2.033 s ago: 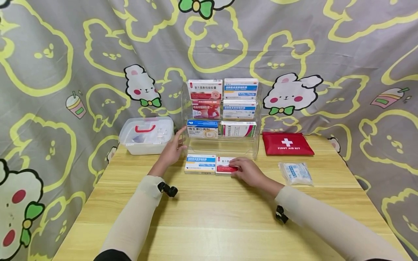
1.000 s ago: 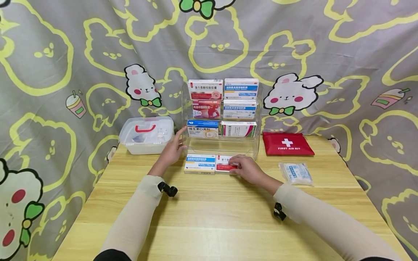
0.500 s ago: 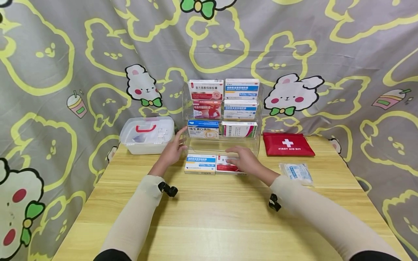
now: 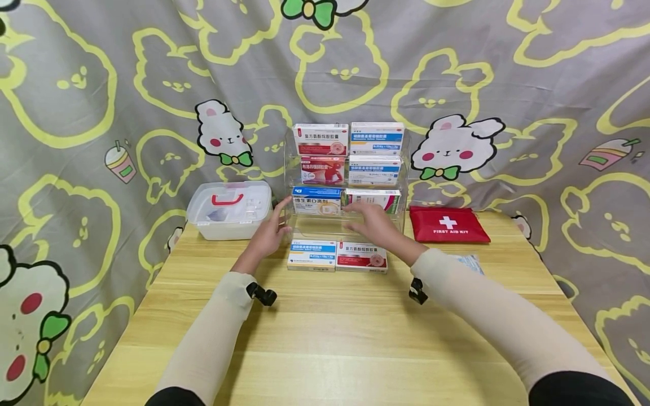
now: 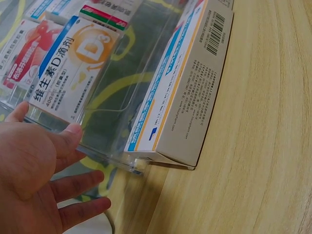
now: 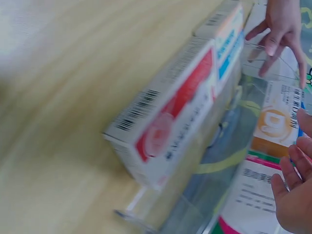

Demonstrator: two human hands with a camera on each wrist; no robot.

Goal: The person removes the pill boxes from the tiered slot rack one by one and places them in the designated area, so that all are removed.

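My left hand [image 4: 266, 234] touches the left side of a clear tiered display rack [image 4: 325, 226], its fingers extended; the left wrist view shows the thumb by the vitamin D box [image 5: 73, 68]. In front of the third tier, my right hand [image 4: 378, 225] hovers with its fingers spread and holds nothing. Behind it, partly hidden, stands a white medicine box with a magenta edge [image 4: 373, 195]. Lowest in front sit a blue-and-white medicine box [image 4: 311, 255] and a red-and-white medicine box [image 4: 361, 259], side by side. More medicine boxes fill the two upper tiers.
A clear lidded plastic case with a red handle [image 4: 228, 210] stands left of the rack. To the right lie a red first aid pouch [image 4: 449, 224] and a white packet [image 4: 472, 263], partly covered by my right sleeve. A patterned curtain [image 4: 345, 73] hangs behind.
My right hand has let go of the red-and-white box at the front and risen up and back toward the third tier. The left hand has stayed on the rack's side.
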